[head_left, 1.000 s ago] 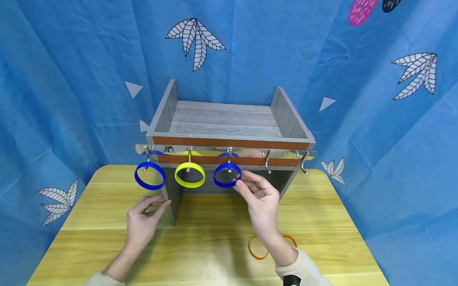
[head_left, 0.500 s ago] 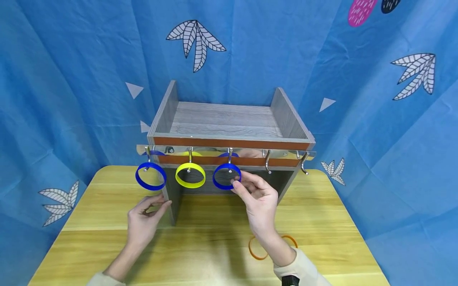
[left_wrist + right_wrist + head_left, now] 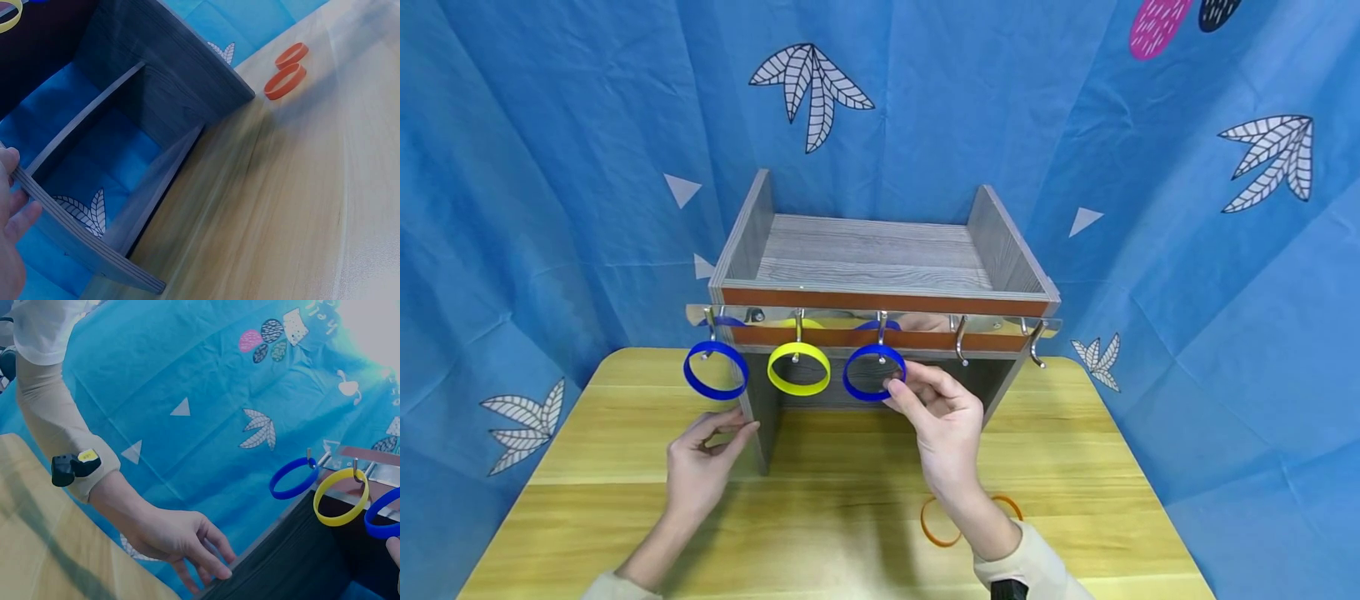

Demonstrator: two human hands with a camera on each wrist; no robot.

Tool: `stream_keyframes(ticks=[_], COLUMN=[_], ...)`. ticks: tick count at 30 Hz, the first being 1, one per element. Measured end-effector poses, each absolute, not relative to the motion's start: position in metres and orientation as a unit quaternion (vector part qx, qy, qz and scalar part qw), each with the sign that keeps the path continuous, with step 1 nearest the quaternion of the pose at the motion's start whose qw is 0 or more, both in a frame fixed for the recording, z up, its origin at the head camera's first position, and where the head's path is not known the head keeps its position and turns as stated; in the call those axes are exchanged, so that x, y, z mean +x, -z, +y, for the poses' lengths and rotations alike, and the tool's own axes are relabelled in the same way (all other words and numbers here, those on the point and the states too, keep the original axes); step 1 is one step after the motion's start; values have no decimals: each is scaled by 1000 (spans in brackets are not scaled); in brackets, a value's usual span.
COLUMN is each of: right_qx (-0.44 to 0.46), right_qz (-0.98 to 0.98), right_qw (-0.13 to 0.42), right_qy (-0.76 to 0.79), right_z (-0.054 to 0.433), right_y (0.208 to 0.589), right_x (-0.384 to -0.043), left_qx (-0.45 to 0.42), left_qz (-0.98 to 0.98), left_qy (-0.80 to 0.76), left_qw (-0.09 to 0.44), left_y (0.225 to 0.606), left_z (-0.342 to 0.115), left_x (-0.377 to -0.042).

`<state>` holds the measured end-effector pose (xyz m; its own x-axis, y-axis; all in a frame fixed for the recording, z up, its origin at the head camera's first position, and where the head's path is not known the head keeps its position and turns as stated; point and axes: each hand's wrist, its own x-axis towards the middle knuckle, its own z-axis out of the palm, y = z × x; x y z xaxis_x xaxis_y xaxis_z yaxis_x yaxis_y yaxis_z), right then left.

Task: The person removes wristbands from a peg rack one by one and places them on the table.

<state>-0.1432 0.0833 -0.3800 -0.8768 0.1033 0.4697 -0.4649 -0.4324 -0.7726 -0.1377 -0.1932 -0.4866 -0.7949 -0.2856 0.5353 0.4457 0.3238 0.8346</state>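
The head camera looks forward and down from above the worktop's near side, upright and farthest back, taking in the whole shelf unit and both far corners. The left wrist camera sits low and close to the unit's left panel; rolled aslant, it faces right, through the unit and along the worktop to the orange bands, which the head view shares. The right wrist camera, also tilted, faces left across the unit's front, past the yellow ring, to the left hand and worktop's left edge; head view shares these three.
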Motion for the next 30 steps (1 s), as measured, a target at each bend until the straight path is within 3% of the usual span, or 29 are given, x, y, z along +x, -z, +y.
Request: stream_keyframes(ticks=[30], right_qx=[195], right_qz=[-503], right_qw=[169], right_qy=[-825], right_z=[90], right_y=[365], right_x=[-127], left_qx=[-45], left_qz=[-751], left_qy=[582], left_qw=[309], left_y=[487], left_z=[-193], left_x=[-138])
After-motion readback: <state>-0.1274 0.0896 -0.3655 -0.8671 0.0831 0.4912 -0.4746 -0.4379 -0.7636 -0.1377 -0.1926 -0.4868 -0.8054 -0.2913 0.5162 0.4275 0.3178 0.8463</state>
